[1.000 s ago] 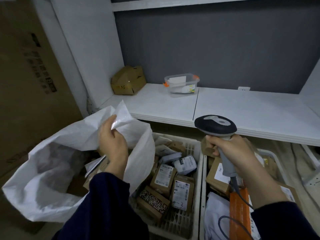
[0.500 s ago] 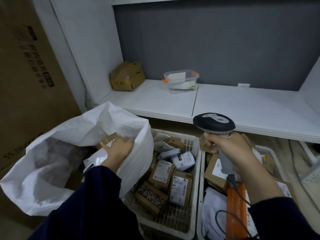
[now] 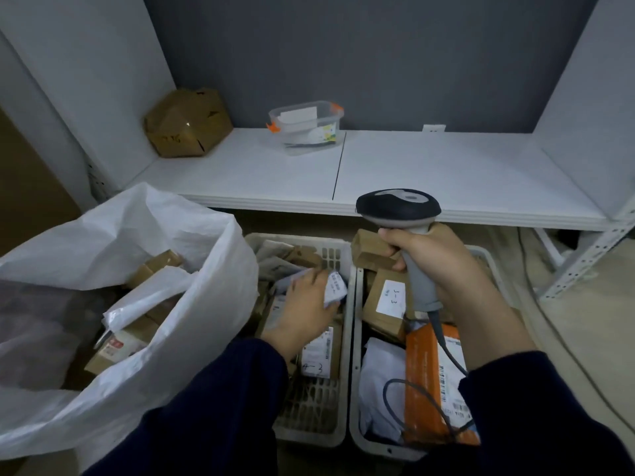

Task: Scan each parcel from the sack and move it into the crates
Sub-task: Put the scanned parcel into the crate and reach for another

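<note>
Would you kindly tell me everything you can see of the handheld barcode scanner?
The scanner has a dark, rounded head with a grey top inset and a grey plastic handle. The right hand holds it upright by the handle above the right crate. A dark cable leaves its base and trails over the orange parcel.

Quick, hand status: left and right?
Left hand: fingers on the small white parcel in the left crate; grip cannot be told.
Right hand: closed, holding the scanner.
</note>
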